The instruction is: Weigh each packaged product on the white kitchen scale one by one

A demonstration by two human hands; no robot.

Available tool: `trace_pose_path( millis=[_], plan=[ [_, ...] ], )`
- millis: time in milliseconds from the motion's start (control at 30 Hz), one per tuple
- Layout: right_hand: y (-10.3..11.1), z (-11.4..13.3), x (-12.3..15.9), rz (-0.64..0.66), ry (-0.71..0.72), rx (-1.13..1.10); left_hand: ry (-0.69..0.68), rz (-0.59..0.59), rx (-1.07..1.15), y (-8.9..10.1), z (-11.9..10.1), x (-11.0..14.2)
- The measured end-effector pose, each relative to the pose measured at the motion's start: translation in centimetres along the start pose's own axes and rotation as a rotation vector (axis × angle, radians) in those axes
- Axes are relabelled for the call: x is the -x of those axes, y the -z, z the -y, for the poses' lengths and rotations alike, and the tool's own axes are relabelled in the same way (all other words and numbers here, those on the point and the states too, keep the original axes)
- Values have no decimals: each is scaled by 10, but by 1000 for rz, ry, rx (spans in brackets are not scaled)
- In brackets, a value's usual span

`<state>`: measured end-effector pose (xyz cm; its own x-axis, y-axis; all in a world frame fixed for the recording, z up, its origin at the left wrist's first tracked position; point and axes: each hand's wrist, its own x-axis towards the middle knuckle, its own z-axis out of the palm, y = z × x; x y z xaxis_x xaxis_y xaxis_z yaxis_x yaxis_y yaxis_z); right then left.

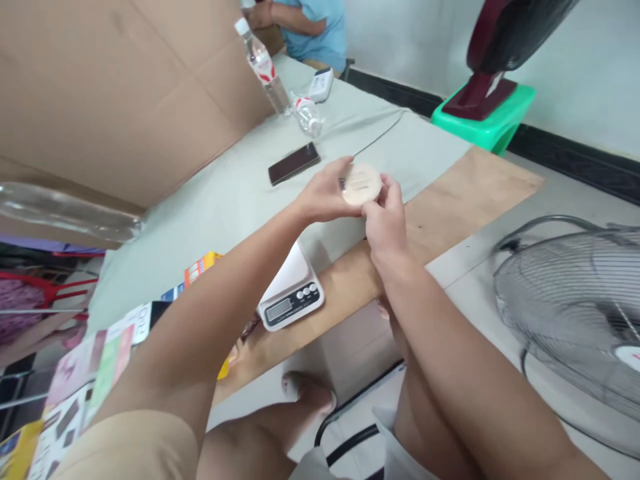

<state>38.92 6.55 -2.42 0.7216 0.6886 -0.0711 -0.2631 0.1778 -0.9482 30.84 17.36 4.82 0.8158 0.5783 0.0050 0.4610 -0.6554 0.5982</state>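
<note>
A small round cream-coloured container (362,185) with printing on its flat face is held up above the table. My left hand (330,190) wraps round its left side, thumb along the top edge. On the lower right edge, my right hand (386,217) has its fingers curled against it. A white digital scale (294,308) with a dark button panel sits below my left forearm, partly hidden by it. Beyond my left hand a dark phone (294,164) lies flat on the table cloth.
An upright water bottle (263,67), a bottle on its side (307,116) and a white device (321,85) stand farther back. Colourful packages (113,347) line the left. A floor fan (575,313) is at right, a green stool (493,117) behind. Another person (315,27) sits across.
</note>
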Motion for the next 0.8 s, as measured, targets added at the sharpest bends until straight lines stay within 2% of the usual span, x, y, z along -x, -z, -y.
trace_pose_path(
  millis=[167,267,400,533,633,733,800],
  plan=[
    [-26,-4,37,387,262,-57,-23,-163,187,39,1,86],
    [-48,-1,70,623,405,-113,34,-353,379,57,-6,151],
    [-78,5,116,834,492,-100,139,-662,512,57,-15,239],
    [-98,10,157,1064,534,13,159,-874,529,43,-18,309],
    [-105,12,182,1180,504,116,164,-906,593,35,-17,346],
    [-110,10,199,1262,452,163,222,-847,652,34,-10,374],
    [-114,7,205,1260,484,172,257,-802,660,35,-3,388]
  ],
)
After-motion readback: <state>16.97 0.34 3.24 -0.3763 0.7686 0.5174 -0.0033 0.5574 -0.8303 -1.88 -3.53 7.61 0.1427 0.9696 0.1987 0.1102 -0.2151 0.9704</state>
